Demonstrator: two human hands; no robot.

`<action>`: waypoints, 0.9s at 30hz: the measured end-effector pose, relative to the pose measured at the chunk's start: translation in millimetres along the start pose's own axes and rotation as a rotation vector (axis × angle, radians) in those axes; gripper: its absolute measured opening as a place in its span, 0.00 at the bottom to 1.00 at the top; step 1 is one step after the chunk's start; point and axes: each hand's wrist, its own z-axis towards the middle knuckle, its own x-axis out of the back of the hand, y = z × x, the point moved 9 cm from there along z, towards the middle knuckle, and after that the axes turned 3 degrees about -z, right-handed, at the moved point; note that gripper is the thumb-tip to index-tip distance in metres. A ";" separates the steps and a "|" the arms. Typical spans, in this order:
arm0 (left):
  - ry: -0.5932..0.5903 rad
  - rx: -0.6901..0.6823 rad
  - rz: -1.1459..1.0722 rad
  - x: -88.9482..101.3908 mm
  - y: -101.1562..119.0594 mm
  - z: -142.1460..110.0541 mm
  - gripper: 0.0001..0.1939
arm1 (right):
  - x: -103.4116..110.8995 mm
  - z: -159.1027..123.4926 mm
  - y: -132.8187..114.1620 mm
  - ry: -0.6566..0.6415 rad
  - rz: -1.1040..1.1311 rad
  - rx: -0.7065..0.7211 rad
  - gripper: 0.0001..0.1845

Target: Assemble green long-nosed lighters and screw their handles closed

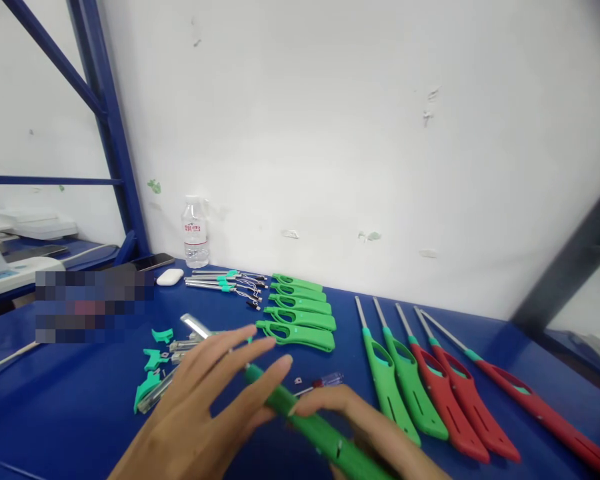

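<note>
A green lighter body [305, 423] lies slanted low in the middle of the head view, across both hands. My right hand [375, 437] is closed round its lower part, the index finger along the top. My left hand [205, 403] has its fingers stretched out and spread, the fingertips resting on the body's upper end. Just left of my left hand lie teal trigger pieces [153, 370] and metal tubes [187, 343] on the blue table [55, 407].
A stack of green handle shells [300, 310] and wired metal tubes [225, 281] lie behind. Finished green and red long lighters [430, 387] lie in a row at right. A water bottle [196, 232], a white case [170, 277], a phone [153, 261] and a small screwdriver [325, 382] are nearby.
</note>
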 end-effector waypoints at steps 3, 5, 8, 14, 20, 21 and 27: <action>0.096 0.153 -0.052 9.8 -11.0 -1.7 0.23 | 1.9 -8.6 23.8 0.037 0.178 -0.158 0.30; 0.103 0.165 -0.116 11.8 -10.7 -0.6 0.22 | 5.1 -10.8 36.3 0.084 0.257 -0.215 0.28; 0.079 0.132 -0.158 10.2 -6.4 2.1 0.22 | 17.6 -10.7 42.0 0.188 0.236 -0.207 0.17; 0.033 0.094 -0.175 5.6 -2.0 5.8 0.21 | 42.6 -17.3 34.2 0.376 -0.018 -0.079 0.07; -0.007 0.033 -0.153 6.3 0.3 7.9 0.20 | 39.6 -14.6 49.7 0.399 0.069 -0.135 0.08; -0.013 0.031 -0.157 5.6 0.2 7.8 0.20 | 38.1 -13.4 53.1 0.390 0.118 -0.159 0.09; -0.042 0.040 -0.179 -1.4 -1.3 5.7 0.20 | 47.7 -12.8 59.8 0.358 0.015 -0.257 0.22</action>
